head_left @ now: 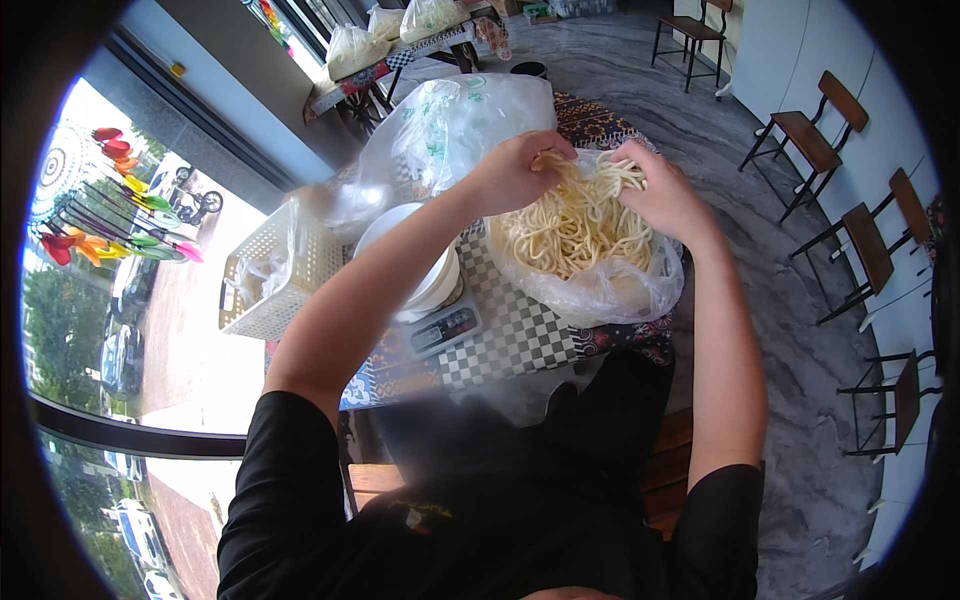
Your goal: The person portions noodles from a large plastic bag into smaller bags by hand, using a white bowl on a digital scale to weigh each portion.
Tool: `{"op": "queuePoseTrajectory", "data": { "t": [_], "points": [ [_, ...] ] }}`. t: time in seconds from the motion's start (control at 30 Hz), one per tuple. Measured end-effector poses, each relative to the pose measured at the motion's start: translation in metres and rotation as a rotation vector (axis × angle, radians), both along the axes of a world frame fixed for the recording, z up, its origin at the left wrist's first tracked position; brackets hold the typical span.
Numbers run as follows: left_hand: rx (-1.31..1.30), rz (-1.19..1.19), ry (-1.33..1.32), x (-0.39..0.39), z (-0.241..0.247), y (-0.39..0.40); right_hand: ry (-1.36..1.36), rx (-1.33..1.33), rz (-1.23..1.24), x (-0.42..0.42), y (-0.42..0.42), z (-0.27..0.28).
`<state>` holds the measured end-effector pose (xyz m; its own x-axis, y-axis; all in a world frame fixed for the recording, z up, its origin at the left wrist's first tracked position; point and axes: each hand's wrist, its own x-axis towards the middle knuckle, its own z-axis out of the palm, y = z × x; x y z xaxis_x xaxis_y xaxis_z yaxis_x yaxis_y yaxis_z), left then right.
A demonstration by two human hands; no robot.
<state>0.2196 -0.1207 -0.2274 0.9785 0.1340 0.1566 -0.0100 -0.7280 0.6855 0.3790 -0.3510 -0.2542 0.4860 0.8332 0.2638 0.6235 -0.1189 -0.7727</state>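
A large clear plastic bag (pixel 600 300) lies open on the table, full of thick pale noodles (pixel 577 240). At the bag's far left side, my left hand (pixel 519 169) is closed on a bunch of noodles, which hangs down to the pile. My right hand (pixel 660 187) grips another bunch at the far right side of the bag. Left of the noodles, a white round tub (pixel 439 281) stands on a digital kitchen scale (pixel 446 330), partly hidden behind my left forearm.
A checked, patterned cloth (pixel 510 337) covers the table. A white perforated plastic basket (pixel 315 255) holding plastic bags stands at the left. Another large plastic bag (pixel 480 112) lies beyond the tub. Wooden chairs (pixel 810 139) line the right wall; filled bags (pixel 356 49) sit on a farther table.
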Motion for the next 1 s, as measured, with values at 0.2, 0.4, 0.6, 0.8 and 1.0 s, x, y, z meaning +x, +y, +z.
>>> {"op": "queuePoseTrajectory", "data": {
  "t": [0.2,0.4,0.6,0.8,1.0],
  "points": [
    [0.083,-0.070,-0.090,-0.003,-0.001,-0.009,-0.137,0.086,-0.018,-0.006,-0.005,0.017],
    [-0.151,-0.031,-0.117,-0.003,-0.006,0.010,-0.084,0.288,-0.046,-0.006,0.001,0.043],
    [-0.074,-0.047,-0.023,-0.012,-0.009,0.011,-0.166,0.389,0.032,-0.016,0.016,0.062],
    [-0.315,-0.073,-0.222,0.001,0.016,-0.019,-0.058,0.436,0.145,-0.020,0.033,0.079],
    [-0.428,-0.139,-0.391,0.014,0.026,-0.029,0.006,0.338,0.144,-0.044,0.038,0.086]
  ]
}}
